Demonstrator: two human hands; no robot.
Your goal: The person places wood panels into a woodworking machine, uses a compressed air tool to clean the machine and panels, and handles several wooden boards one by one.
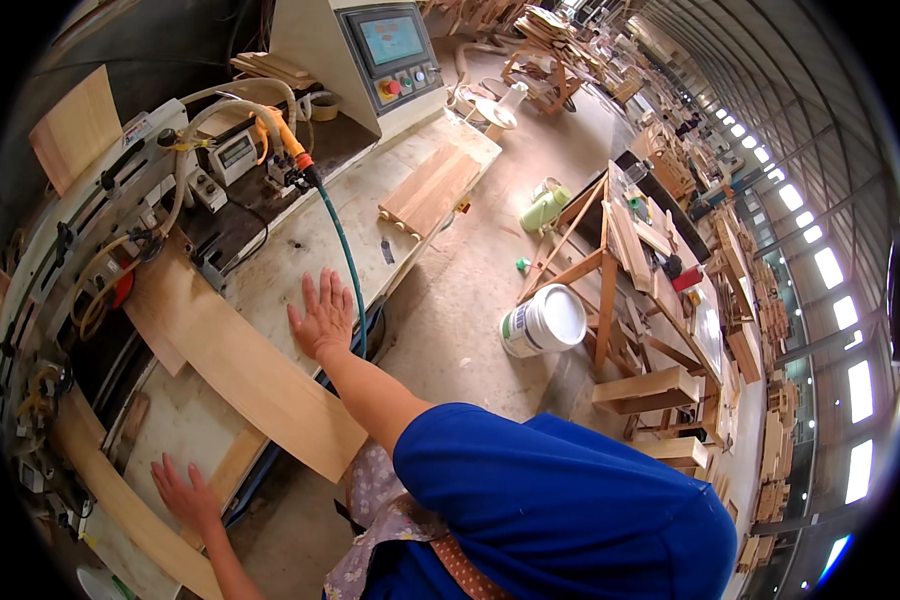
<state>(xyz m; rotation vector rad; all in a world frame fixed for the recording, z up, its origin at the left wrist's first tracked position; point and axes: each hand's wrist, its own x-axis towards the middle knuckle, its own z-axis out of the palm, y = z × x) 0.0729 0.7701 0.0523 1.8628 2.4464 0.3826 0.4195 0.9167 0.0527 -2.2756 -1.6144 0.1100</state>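
Observation:
My right hand [324, 315] rests on the pale worktable [290, 235], palm down with its fingers spread, close to a hanging teal hose [347, 255]. Lower down, my left hand [187, 497] is spread flat over the table, near a narrow wood strip [238, 462]. Neither hand holds anything. Between them a wide wooden board [250, 365] runs from the machine [100, 215] out past the table's near edge. Another long board [135, 515] lies left of my left hand. Farther along the table, a striped wooden panel [432, 188] sits raised on small supports.
An orange air gun [285, 135] hangs by the machine, below a control panel [390, 52] with a screen and buttons. To the right, a white bucket [543, 322] stands on the floor beside a cluttered wooden bench [660, 270]. Stacked timber [775, 410] lines the hall.

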